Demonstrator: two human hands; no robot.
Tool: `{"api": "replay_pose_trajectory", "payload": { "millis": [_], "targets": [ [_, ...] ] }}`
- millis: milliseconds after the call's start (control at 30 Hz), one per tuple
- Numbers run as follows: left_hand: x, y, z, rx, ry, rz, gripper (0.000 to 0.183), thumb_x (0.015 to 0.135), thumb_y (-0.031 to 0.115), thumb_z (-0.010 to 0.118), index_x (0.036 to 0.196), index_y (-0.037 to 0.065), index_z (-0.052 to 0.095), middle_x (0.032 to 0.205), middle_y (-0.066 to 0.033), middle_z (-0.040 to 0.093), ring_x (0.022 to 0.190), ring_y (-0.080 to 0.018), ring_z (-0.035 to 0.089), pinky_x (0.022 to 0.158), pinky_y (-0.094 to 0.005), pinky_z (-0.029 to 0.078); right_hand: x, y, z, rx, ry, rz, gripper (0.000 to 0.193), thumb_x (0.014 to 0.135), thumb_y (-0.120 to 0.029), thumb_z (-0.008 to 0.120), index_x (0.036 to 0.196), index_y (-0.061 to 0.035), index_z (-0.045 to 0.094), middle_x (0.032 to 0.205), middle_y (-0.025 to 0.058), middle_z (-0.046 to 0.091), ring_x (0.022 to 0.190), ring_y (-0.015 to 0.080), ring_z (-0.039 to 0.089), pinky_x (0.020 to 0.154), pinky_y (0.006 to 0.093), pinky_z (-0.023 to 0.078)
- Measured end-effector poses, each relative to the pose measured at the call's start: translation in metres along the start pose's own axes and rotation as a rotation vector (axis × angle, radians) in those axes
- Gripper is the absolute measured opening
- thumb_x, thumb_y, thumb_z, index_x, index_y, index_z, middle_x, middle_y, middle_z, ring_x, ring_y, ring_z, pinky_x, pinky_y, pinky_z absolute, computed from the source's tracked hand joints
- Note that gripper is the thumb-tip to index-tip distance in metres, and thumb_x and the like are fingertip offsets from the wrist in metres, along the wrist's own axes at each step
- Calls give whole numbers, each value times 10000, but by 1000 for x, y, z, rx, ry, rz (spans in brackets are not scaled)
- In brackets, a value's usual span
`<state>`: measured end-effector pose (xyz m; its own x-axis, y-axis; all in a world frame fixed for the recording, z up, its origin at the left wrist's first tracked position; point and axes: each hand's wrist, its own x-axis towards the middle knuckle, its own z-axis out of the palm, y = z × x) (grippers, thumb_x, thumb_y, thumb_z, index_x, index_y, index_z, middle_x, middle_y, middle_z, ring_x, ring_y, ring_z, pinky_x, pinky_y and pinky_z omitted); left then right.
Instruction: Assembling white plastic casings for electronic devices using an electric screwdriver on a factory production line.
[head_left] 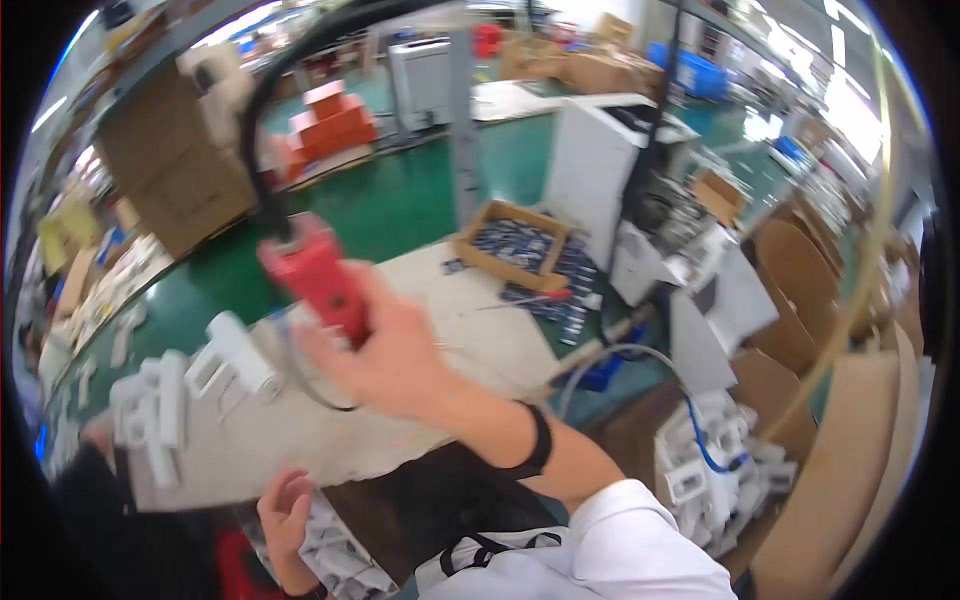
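My right hand is raised over the workbench, its fingers wrapped round a red box-shaped tool that hangs from a thick black cable. Motion blur hides the tool's details. Lower, at the bench's near edge, my left hand is loosely curled with its fingers apart, and no object shows in it. Beside it, below the bench, is a container of white plastic parts. Several white plastic housings lie on the left part of the bench, past my left hand.
The bench has a beige cover. On its far right, a cardboard tray holds small dark blue parts, with more spilled around it. A screwdriver with a red handle lies there. White parts are heaped at right, beside cardboard sheets.
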<state>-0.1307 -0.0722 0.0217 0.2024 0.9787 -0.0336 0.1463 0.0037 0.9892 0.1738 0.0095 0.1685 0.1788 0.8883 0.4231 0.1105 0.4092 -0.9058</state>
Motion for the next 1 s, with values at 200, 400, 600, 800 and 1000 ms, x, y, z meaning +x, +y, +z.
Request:
{"api": "replay_pose_trajectory", "payload": {
  "millis": [200,400,600,800,1000],
  "targets": [
    [11,-45,5,264,216,-4,403,942,158,590,1252,-85,505,1108,-216,638,961,-274,633,811,-371,528,-103,25,-23,-204,42,-468,516,745,-109,713,1196,30,507,1212,234,520,1136,407,518,953,433,445],
    [17,-74,23,375,526,165,329,918,230,619,1010,-83,662,926,-206,677,773,-264,637,720,-360,531,-280,31,-207,-777,-299,204,66,754,-151,669,709,-180,630,564,-9,564,470,203,547,408,349,426],
    [22,-68,33,280,634,20,312,918,232,608,1006,-62,664,928,-192,679,771,-270,642,689,-366,538,-470,99,-343,-1421,675,710,207,765,-267,708,860,-87,675,872,78,667,837,253,615,730,411,499],
    [22,-54,40,277,688,-116,302,938,227,575,1028,-47,664,942,-173,682,790,-272,646,692,-364,537,-493,88,-339,-1490,38,710,678,699,-581,682,1282,-260,553,1384,114,436,1305,365,336,993,590,263],
    [19,-38,69,297,709,-62,305,944,220,566,1057,-48,659,974,-174,683,840,-271,647,730,-367,536,-525,112,-378,-1588,24,963,886,580,-530,805,1353,-295,442,1512,145,227,1405,385,176,1036,653,157]
  ]
}}
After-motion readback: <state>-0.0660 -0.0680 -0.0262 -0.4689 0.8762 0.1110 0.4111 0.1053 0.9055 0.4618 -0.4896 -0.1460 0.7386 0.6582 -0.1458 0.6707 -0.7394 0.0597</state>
